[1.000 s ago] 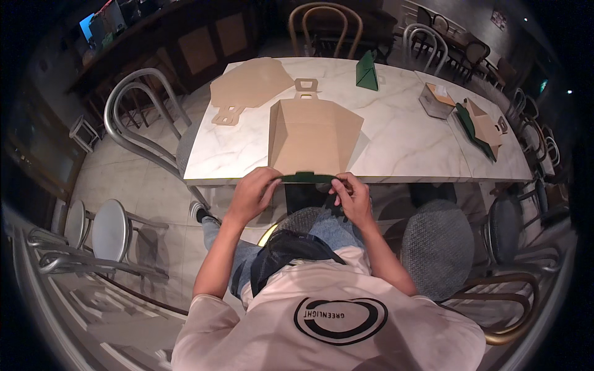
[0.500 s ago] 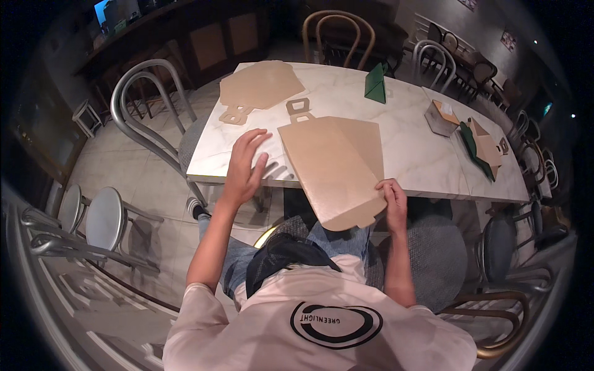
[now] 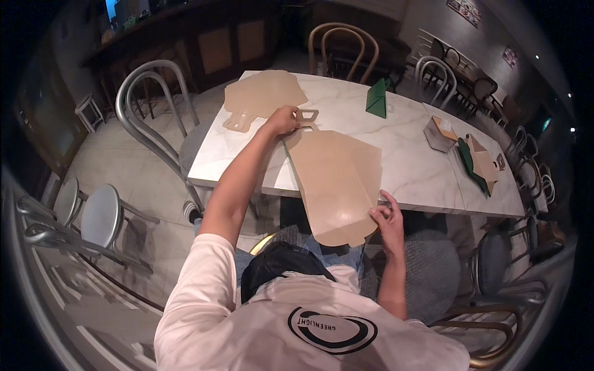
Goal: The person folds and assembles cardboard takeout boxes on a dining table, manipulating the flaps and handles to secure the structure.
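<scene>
A flat brown cardboard box blank (image 3: pixel 334 179) with a cut-out handle lies partly on the table, its lower end hanging over the front edge above my lap. Stretched forward, my left hand (image 3: pixel 284 121) closes its fingers at the handle (image 3: pixel 307 116) end of this blank. Its fingertips are partly hidden. My right hand (image 3: pixel 390 224) pinches the blank's lower right edge between thumb and fingers, the index finger raised off it. Left of my left hand, more flat brown cardboard blanks (image 3: pixel 263 93) lie overlapped at the far left of the table.
The white marble-patterned table (image 3: pixel 421 179) also bears a green folded stand (image 3: pixel 377 99), a tissue box (image 3: pixel 440 134) and a tan-and-green folded card piece (image 3: pixel 478 164) at right. Around it stand a silver metal chair (image 3: pixel 151 117), a bentwood chair (image 3: pixel 344 52) and several others.
My left hand, spread above the table before, has reached forward to the handle end and closed. My right hand stays at the lower right edge, its index finger now lifted.
</scene>
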The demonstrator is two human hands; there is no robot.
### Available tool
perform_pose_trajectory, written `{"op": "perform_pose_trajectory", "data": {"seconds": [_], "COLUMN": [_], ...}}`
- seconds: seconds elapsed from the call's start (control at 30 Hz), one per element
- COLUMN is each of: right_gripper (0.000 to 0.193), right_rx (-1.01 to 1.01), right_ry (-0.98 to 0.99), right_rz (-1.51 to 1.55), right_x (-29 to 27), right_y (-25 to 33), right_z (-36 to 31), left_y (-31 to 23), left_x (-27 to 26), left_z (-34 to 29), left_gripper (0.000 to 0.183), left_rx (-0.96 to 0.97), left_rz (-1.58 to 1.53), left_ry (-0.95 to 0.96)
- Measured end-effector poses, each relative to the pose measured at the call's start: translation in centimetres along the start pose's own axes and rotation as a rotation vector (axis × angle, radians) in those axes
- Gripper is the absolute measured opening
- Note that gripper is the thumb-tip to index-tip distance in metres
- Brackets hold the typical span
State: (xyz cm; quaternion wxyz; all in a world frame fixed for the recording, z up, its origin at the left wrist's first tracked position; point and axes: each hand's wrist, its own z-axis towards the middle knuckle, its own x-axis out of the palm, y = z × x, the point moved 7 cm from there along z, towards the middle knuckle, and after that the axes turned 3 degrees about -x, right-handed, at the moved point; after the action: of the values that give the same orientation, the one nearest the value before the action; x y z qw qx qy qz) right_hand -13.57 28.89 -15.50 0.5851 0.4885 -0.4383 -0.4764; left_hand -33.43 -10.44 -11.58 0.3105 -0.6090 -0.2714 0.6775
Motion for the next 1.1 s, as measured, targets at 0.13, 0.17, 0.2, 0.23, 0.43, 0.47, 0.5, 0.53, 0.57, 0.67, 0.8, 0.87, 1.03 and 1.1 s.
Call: {"op": "perform_pose_trajectory", "data": {"seconds": [0.13,0.17,0.2,0.23,0.43,0.47,0.5,0.53,0.57,0.67,0.8,0.87,1.03,1.1], "right_gripper": [0.067,0.066,0.065,0.065,0.056,0.054,0.053,0.053,0.051,0.05,0.05,0.05,0.059,0.062], "right_rx": [0.038,0.058,0.078,0.075,0.035,0.025,0.015,0.008,0.019,0.006,-0.067,-0.075,-0.086,-0.1], "right_ry": [0.034,0.05,0.048,0.04,-0.001,0.003,0.014,0.01,-0.001,-0.082,-0.243,-0.263,-0.194,-0.187], "right_rz": [0.127,0.14,0.147,0.161,0.3,0.294,0.287,0.295,0.305,0.351,0.449,0.402,0.308,0.297], "right_x": [1.5,1.7,1.2,1.4,1.0,0.7,0.5,0.3,0.2,-0.9,-0.2,-0.1,4.1,4.1], "right_y": [-0.1,0.1,0.1,0.3,0.3,0.2,0.2,0.3,0.2,0.0,0.6,-0.2,-0.2,-0.8], "right_z": [-0.6,-0.6,-0.7,-0.6,0.0,0.1,0.3,0.5,0.6,0.9,1.3,1.1,-0.4,-0.3], "left_y": [1.2,1.2,0.5,1.1,0.5,0.2,-0.1,0.0,0.1,-3.4,-2.2,-3.8,-7.5,-6.6], "left_x": [-0.2,-0.2,0.6,0.2,-1.3,-1.4,-1.5,-1.7,-1.8,-1.9,-2.8,-0.4,3.9,3.5], "left_z": [-0.7,-1.0,-1.1,-1.8,-4.5,-4.9,-5.2,-5.4,-5.6,-7.4,-9.2,-10.7,-14.6,-14.3], "left_gripper": [0.017,0.017,0.013,0.013,0.013,0.011,0.011,0.017,0.025,0.048,0.08,0.082,0.069,0.054], "left_rx": [0.303,0.31,0.197,0.07,0.068,0.031,0.037,-0.007,-0.052,-0.017,-0.006,-0.003,-0.15,-0.147], "left_rz": [-0.279,-0.267,-0.401,-0.523,-0.768,-0.82,-0.811,-0.896,-0.982,-1.003,-0.996,-0.939,-0.491,-0.462], "left_ry": [-0.017,0.006,0.071,0.105,0.115,0.105,0.108,0.1,0.091,0.038,-0.027,0.072,0.213,0.089]}}
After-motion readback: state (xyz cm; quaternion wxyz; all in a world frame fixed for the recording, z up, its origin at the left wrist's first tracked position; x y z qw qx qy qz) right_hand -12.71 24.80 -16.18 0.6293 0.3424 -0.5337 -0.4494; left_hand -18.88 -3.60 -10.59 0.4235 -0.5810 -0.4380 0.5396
